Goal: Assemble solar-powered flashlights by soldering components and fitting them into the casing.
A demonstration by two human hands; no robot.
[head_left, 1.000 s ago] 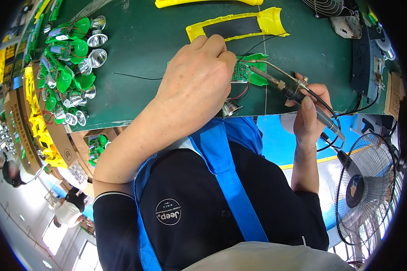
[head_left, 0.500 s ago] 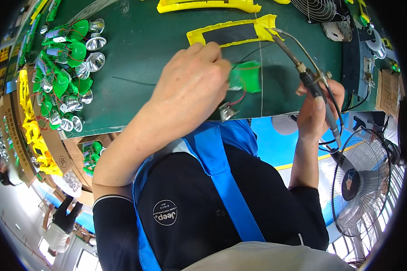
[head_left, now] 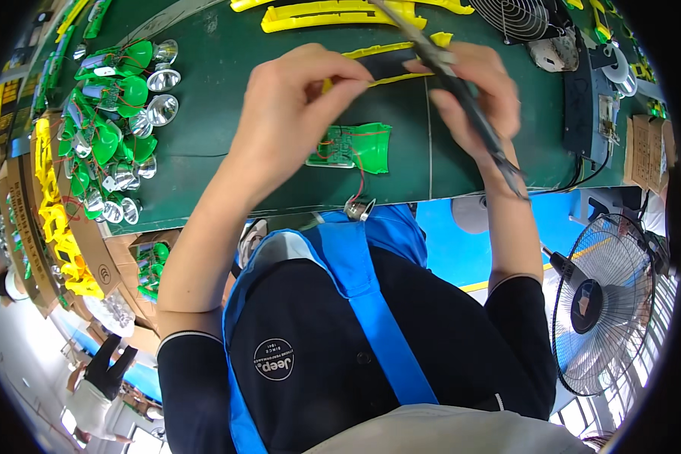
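Note:
My left hand [head_left: 291, 110] has thumb and forefinger pinched together over the left part of a yellow plastic casing [head_left: 371, 51]; whatever is between the fingertips is too small to make out. A dark flat panel [head_left: 390, 66] sits in that casing. In my right hand [head_left: 488, 79] is a soldering iron [head_left: 467, 102], blurred and slanting across the casing's right end, with its tip side pointing far left. Nearer to me lies a green plastic housing [head_left: 372, 146] with a circuit board [head_left: 334, 145]. A red wire runs from it to a silver reflector [head_left: 359, 209] at the table edge.
Several green lamp units with silver reflectors [head_left: 162, 110] are piled at the left. More yellow casings [head_left: 340, 17] lie at the far edge. A dark box-shaped unit [head_left: 589, 98] with a cable stands at the right, and a fan [head_left: 604, 303] beyond the table.
My right hand has moved far and left with the soldering iron, over the yellow casing. My left hand has shifted left and away from the green housing, baring its circuit board. The housing now lies further left.

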